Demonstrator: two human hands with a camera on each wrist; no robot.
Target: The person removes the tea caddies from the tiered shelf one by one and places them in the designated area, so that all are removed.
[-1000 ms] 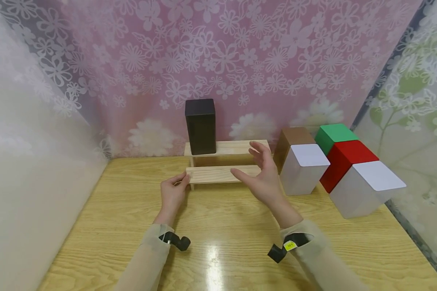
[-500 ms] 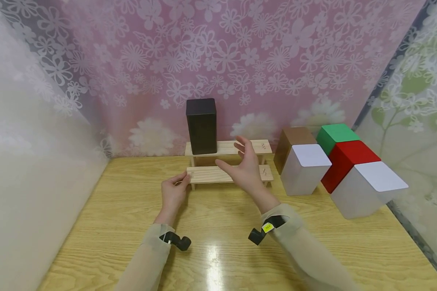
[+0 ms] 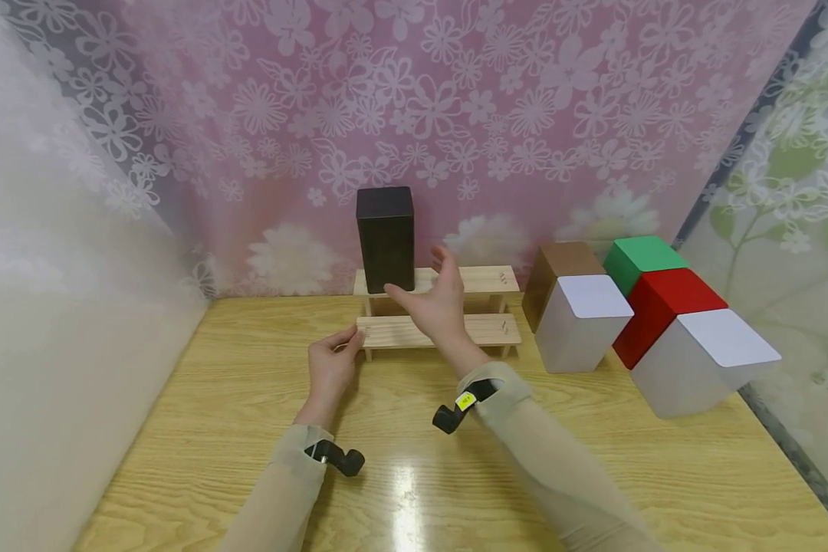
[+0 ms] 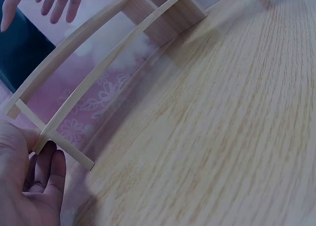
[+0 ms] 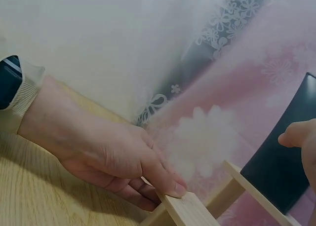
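A two-tier wooden shelf point(image 3: 486, 330) stands near the back of the table. My left hand point(image 3: 331, 366) pinches the left end of its lower board, thumb on top and fingers curled beneath, as the left wrist view shows. On the upper tier's left part a tall black box point(image 3: 386, 249) stands upright. My right hand point(image 3: 438, 303) is in front of that box and over the shelf, thumb and fingers spread apart, holding nothing. In the right wrist view its thumb point(image 5: 295, 133) appears before the black box; whether it touches cannot be told.
To the right of the shelf stand a brown box point(image 3: 541, 280), a white box point(image 3: 579, 330), a green box point(image 3: 642, 255), a red box point(image 3: 672, 299) and a larger white box point(image 3: 704, 368). Behind the table point(image 3: 214, 460) hangs a pink flowered curtain point(image 3: 283, 153).
My right hand has moved left along the shelf, from its right end to the front of the black box. The left hand keeps its pinch on the lower board.
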